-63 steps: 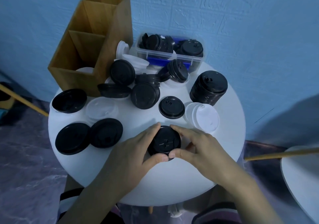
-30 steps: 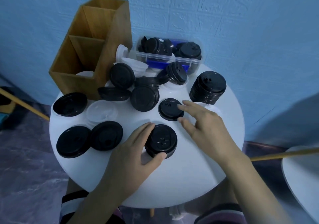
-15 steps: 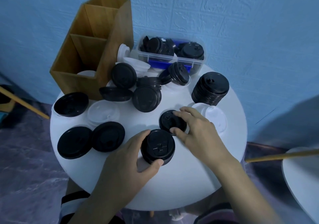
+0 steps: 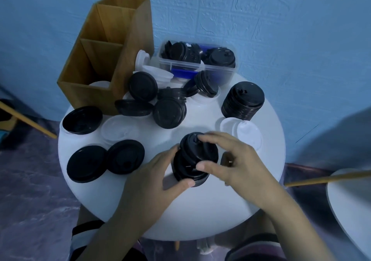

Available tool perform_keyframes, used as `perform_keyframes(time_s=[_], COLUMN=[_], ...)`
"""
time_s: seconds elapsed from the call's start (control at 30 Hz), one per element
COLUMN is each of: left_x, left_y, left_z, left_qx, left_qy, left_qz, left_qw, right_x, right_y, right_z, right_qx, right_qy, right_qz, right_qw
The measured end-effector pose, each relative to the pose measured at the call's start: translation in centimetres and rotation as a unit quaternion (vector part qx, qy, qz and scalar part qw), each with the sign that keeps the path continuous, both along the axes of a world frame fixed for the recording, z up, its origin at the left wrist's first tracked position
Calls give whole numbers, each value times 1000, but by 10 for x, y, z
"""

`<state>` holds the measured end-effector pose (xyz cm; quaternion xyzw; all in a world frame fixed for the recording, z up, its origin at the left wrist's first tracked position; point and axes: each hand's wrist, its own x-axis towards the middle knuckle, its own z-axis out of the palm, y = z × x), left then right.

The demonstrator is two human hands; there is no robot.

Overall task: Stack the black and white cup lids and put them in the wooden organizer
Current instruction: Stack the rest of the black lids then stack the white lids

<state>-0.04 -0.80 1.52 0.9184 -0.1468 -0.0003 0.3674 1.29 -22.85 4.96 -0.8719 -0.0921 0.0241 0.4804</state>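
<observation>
R grip (image 4: 236, 160) moved blk lid (image 4: 197, 150) off table, over stack (image 4: 187, 173) in L grip (image 4: 152, 180).

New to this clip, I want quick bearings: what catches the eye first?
At the near middle of the round white table, the left hand grips a small stack of black lids while the right hand holds a black lid atop it. Behind, loose lids litter the table, and the wooden organizer stands at the far left.
</observation>
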Motion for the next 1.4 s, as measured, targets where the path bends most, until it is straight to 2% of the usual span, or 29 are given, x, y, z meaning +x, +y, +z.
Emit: perform_keyframes(time_s=[0.1, 0.2, 0.33, 0.43, 0.53, 0.7, 0.9, 1.07, 1.2, 1.4], left_x=[4, 6, 6, 5, 4, 4, 2, 2, 1, -1], left_y=[-2, 0, 2, 0, -5, -8, -2, -2, -3, 1], left_z=[-3, -8, -10, -9, -9, -9, -12, -12, -9, -6], left_qx=[-4, 16, 24, 27, 29, -31, -116, -187, -216, -258], left_qy=[7, 24, 21, 8, -24, -60, -62, -31, -39, -47], left_qz=[12, 8, -6, -11, -23, 11, 47, 73, 80, 87], left_qw=[1000, 1000, 999, 1000, 999, 998, 990, 979, 972, 961], right_x=[-7, -9, -7, -8, -12, -12, -10, -10, -6, 4], right_y=[-6, -6, -6, -6, -2, -1, -2, 1, 3, 8], right_z=[-5, -5, -2, -4, -11, -17, -17, -24, -25, -16], right_qx=[-94, -96, -46, 9, 76, 161, 205, 151, 171, 157], right_qy=[-19, -6, 1, 33, 67, 96, 94, 91, 118, 102], right_qz=[23, 41, -2, -62, -78, -85, -143, -152, -141, -118], right_qw=[995, 995, 999, 998, 992, 979, 964, 973, 968, 975])
